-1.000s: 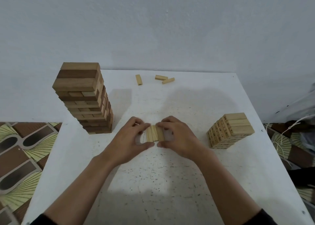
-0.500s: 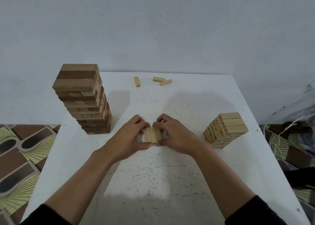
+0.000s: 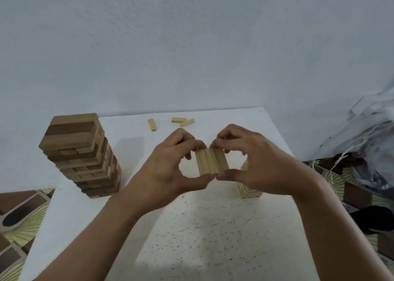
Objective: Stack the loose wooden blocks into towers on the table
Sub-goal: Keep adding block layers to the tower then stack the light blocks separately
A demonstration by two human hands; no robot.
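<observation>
— So, from the head view, where are the edges?

— Far edge of the table [image 3: 213,227] meets the pale wall [image 3: 191,46] at twelve o'clock. The left edge runs just beside the base of the tall tower [image 3: 81,155] at nine o'clock. The right edge passes beyond the short tower [image 3: 250,190] at three o'clock, which is mostly hidden behind the right hand [image 3: 255,163].

— And room to move?

— The widest stretch of speckled white tabletop lies at six o'clock, between the forearms. Three loose blocks [image 3: 179,120] lie flat near twelve, well apart from both towers.

— The hands?

— Both are raised above the table's middle. The left hand [image 3: 168,165] and the right each curl thumb and fingertips onto opposite ends of a row of blocks [image 3: 211,161], pinching it flat between them.

— Materials?

— That row is pale, straight-grained wood, oblong pieces side by side. The tall tower mixes light and dark brown bars in crossed layers, slightly uneven. The short tower is pale like the row. Patterned floor tiles [image 3: 25,227] show at eight o'clock, and a crumpled plastic bag [image 3: 371,144] at two.
</observation>
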